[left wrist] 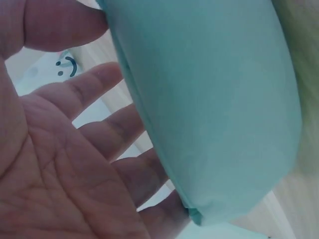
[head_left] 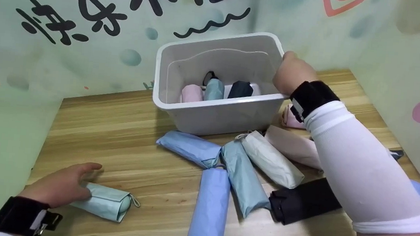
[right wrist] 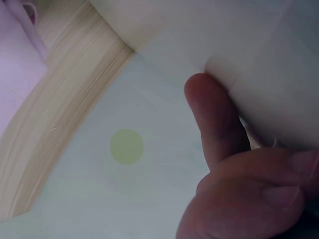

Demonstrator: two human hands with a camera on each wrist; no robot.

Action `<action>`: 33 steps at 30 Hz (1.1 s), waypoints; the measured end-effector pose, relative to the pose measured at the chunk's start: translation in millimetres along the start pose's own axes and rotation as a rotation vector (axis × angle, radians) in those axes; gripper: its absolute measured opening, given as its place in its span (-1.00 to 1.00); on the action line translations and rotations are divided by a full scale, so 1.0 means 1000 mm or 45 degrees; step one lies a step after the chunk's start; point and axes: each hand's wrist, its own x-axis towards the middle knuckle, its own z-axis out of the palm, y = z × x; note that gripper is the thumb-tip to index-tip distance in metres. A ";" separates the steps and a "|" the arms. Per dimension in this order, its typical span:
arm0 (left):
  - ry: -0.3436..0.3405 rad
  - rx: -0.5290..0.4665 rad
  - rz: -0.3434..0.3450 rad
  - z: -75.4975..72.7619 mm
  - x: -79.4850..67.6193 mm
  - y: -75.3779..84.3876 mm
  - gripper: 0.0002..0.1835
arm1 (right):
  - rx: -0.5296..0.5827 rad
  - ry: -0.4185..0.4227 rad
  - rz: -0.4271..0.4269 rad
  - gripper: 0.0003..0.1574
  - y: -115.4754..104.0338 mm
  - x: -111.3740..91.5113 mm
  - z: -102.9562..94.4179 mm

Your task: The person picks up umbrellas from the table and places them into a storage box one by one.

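Observation:
A mint green folded umbrella (head_left: 105, 202) lies on the wooden table at the front left, its wrist loop to the right. Beside and partly over its left end is my left hand (head_left: 61, 183), fingers spread. In the left wrist view the thumb tip and fingertips are at the edge of the umbrella (left wrist: 209, 109). My right hand (head_left: 295, 72) grips the right rim of a grey plastic bin (head_left: 217, 116). Inside the bin are a pink umbrella (head_left: 192, 93), a blue-green umbrella (head_left: 214, 89) and a dark umbrella (head_left: 241, 90).
Before the bin lie several folded umbrellas: a blue umbrella (head_left: 209, 209), another blue umbrella (head_left: 190, 146), a grey-blue umbrella (head_left: 244, 180), a white umbrella (head_left: 273, 159), a beige umbrella (head_left: 293, 146) and a black umbrella (head_left: 307, 200). Printed walls (head_left: 96, 66) enclose the table.

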 end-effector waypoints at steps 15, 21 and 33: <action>0.002 0.028 -0.009 0.003 0.000 -0.003 -0.09 | -0.022 0.001 -0.001 -0.28 -0.001 0.000 0.000; 0.031 0.057 0.014 0.004 0.000 -0.003 -0.17 | -0.006 -0.003 0.004 -0.28 0.000 0.000 -0.001; 0.102 0.116 0.008 0.011 0.008 0.003 -0.28 | 0.023 -0.016 0.006 -0.26 0.000 0.000 -0.001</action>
